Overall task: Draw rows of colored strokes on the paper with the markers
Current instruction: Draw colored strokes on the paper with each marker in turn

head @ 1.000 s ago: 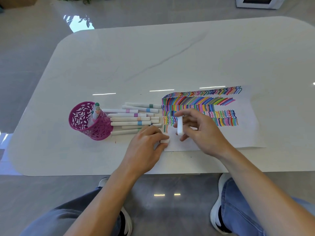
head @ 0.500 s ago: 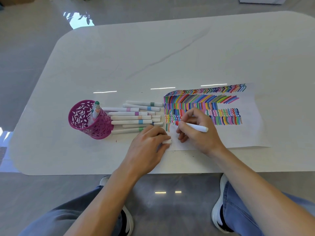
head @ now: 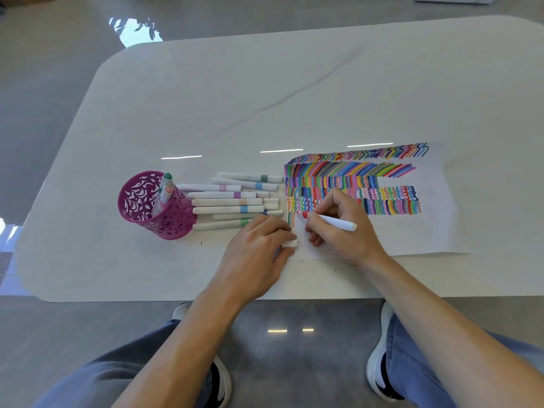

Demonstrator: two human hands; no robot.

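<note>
Since 1 s ago your R hand (head: 338,228) has swung the red marker (head: 332,221) from upright to a low writing slant, nib down at the paper (head: 412,234).

Nearest you, the L hand (head: 256,248) rests on the table (head: 294,83) at the paper's left edge. Its thumb + fingers pinch a small white cap (head: 290,243).

Just beyond, the R hand holds the marker in a pen pinch, fingertips close behind the red nib. The barrel's long axis runs from the nib at left to the tail at right, slightly nearer you. The nib sits just right of two short strokes (head: 291,219), green + orange, which start a new row under the finished rows (head: 347,178). Bare paper lies right of the nib, so I'd judge the next stroke lands beside those two. That's R hand's job; L only steadies.

Farther left are capped loose markers (head: 226,202) lying side by side, then a pink cup (head: 141,201) w/ a few standing in it.
</note>
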